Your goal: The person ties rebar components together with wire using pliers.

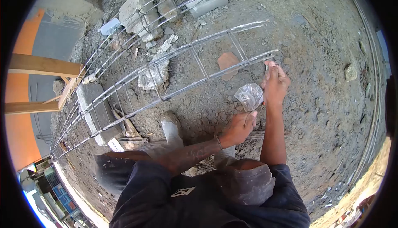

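Observation:
A long rebar cage (195,58) lies over dirt ground, running from upper right to lower left. My right hand (274,83) is at the cage's near end, fingers closed on a thin metal piece (266,65) beside the lowest bar. A crumpled clear plastic bag (248,95) hangs just under that hand; which hand holds it I cannot tell. My left hand (239,127), with a bracelet at the wrist, sits below the bag and pinches a thin wire (250,116).
Concrete blocks (207,2) and broken stones (137,12) lie under and beside the cage. A flat reddish shard (228,62) rests between the bars. Wooden beams (41,65) and an orange wall (18,128) stand at left. Long bars (373,116) run along the right edge.

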Demonstrator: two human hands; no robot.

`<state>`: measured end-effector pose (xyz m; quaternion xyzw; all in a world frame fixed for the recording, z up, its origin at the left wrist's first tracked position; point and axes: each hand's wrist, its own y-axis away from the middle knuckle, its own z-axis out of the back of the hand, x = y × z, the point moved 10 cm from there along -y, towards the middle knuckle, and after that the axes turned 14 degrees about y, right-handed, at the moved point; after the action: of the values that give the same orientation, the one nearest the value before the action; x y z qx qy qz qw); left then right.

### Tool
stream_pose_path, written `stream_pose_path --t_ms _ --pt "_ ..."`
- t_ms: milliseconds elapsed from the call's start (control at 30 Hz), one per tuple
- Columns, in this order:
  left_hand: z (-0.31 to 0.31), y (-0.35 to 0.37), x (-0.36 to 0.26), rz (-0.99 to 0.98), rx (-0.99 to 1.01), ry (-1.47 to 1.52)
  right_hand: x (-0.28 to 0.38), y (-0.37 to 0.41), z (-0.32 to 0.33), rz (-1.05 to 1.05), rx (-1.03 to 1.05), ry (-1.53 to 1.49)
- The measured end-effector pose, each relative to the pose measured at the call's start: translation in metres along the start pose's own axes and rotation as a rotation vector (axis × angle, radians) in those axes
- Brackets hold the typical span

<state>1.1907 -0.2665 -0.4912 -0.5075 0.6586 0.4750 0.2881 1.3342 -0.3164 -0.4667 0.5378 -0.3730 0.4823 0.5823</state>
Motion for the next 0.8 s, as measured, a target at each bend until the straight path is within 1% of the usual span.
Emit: stream_pose_path --t_ms 67,100,133,200,233,267,300,333,367,400,433,467,533,567,600,633,667,700,733,800 --pt "0.013 0.006 -0.023 -0.256 -0.195 -0.111 -0.002 -0.004 -0.02 -0.044 0.113 -0.054" --pt "0.018 0.008 -0.02 -0.21 -0.203 -0.099 -0.002 -0.004 -0.032 -0.083 0.184 -0.109" --pt "0.021 0.011 -0.023 -0.213 -0.223 -0.1 0.001 -0.001 -0.039 -0.085 0.203 -0.108" --pt "0.029 0.018 -0.014 -0.102 -0.293 -0.021 0.008 0.022 -0.063 -0.163 0.338 -0.336" --pt "0.031 0.021 -0.015 -0.11 -0.294 -0.025 0.003 0.036 -0.069 -0.192 0.36 -0.36" --pt "0.034 0.024 -0.007 -0.018 -0.289 -0.052 -0.005 0.047 -0.065 -0.185 0.362 -0.367" --pt "0.038 0.028 0.001 0.075 -0.283 -0.079 -0.019 0.061 -0.067 -0.228 0.424 -0.366" --pt "0.043 0.031 0.006 0.077 -0.281 -0.086 -0.034 0.074 -0.069 -0.275 0.483 -0.363" --pt "0.041 0.034 -0.004 -0.075 -0.242 -0.325 -0.043 0.077 -0.062 -0.278 0.478 -0.368" --pt "0.034 0.039 -0.027 -0.227 -0.197 -0.563 -0.058 0.081 -0.056 -0.301 0.525 -0.205" --pt "0.035 0.045 -0.041 -0.279 -0.132 -0.736 -0.073 0.085 -0.053 -0.32 0.569 -0.043" --pt "0.038 0.046 -0.076 -0.334 -0.06 -0.91 -0.085 0.088 -0.055 -0.318 0.562 -0.053" --pt "0.056 0.032 -0.13 -0.402 0.004 -1.16 -0.091 0.095 -0.07 -0.077 0.626 0.118" --pt "0.073 0.024 -0.155 -0.451 -0.091 -1.234 -0.089 0.088 -0.075 -0.055 0.545 0.152" --pt "0.088 0.019 -0.176 -0.5 -0.192 -1.305 -0.092 0.083 -0.087 -0.052 0.537 0.144" --pt "0.099 0.011 -0.184 -0.509 -0.186 -1.313 -0.089 0.072 -0.099 0.016 0.492 0.054" --pt "0.114 0.001 -0.187 -0.47 -0.169 -1.282 -0.079 0.062 -0.109 0.091 0.444 -0.036" --pt "0.123 -0.007 -0.187 -0.426 -0.15 -1.253 -0.071 0.058 -0.119 0.106 0.4 -0.025" --pt "0.126 -0.01 -0.187 -0.44 -0.141 -1.266 -0.062 0.055 -0.124 0.119 0.389 -0.038" --pt "0.13 -0.02 -0.174 -0.339 -0.059 -1.154 -0.058 0.059 -0.142 -0.032 0.55 -0.101"
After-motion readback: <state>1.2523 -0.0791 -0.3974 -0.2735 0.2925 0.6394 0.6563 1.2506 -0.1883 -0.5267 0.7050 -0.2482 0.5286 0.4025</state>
